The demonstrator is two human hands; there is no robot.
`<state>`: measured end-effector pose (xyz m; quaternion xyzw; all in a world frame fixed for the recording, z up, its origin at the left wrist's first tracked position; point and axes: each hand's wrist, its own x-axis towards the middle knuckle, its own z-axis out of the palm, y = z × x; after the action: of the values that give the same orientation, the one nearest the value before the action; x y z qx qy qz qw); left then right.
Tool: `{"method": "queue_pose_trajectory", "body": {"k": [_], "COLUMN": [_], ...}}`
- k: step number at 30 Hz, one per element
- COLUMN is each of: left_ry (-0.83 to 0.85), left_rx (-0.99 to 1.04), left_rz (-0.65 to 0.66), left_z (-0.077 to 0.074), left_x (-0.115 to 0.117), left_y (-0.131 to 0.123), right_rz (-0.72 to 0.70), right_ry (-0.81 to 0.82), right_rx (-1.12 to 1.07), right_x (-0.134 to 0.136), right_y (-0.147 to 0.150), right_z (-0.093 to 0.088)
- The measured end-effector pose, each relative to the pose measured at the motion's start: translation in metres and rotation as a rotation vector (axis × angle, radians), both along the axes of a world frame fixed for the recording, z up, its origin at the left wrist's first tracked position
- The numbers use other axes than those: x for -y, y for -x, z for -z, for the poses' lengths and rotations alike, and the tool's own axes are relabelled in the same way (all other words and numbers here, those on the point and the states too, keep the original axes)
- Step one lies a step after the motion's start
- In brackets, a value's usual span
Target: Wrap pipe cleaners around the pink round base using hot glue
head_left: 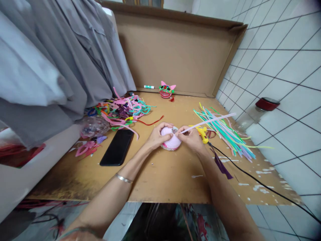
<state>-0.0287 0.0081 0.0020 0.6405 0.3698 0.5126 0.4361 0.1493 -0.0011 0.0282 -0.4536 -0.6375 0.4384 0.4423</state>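
A rounded pale-pink piece (pixel 171 141), covered in coiled fuzzy strands with a brighter pink patch low down, is held over the table between both hands. My left hand (pixel 160 134) is closed on its left side, thumb resting on top. My right hand (pixel 192 138) pinches a pale-pink pipe cleaner (pixel 213 119) at the right edge of the piece. The long free end of that pipe cleaner points up and right. A greyish patch shows at the top of the piece between the fingers. Just past my right hand lies a yellow glue gun (pixel 203 134).
Loose pipe cleaners (pixel 225 130) lie right, a tangled colourful heap (pixel 130 107) left. A black phone (pixel 117 147), purple tassel (pixel 222 165), glue stick (pixel 148 87) and finished animal head (pixel 166 90) are on the table. A cord (pixel 250 177) crosses the right side; cardboard (pixel 175 50) stands behind.
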Motion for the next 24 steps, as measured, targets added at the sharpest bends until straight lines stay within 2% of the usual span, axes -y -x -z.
{"method": "queue_pose_trajectory", "body": {"k": [12, 24], "left_ry": [0.068, 0.066], "left_rx": [0.028, 0.107], "left_rz": [-0.036, -0.073], "left_z": [-0.0037, -0.0001], "left_x": [0.0036, 0.0012], "left_y": [-0.005, -0.0074], "right_rz": [-0.01, 0.005], "right_ry": [-0.009, -0.021], "right_rx": [0.005, 0.008], "right_x": [-0.0019, -0.0011], "right_y": [-0.0004, 0.0014], "right_z": [0.0016, 0.0007]}}
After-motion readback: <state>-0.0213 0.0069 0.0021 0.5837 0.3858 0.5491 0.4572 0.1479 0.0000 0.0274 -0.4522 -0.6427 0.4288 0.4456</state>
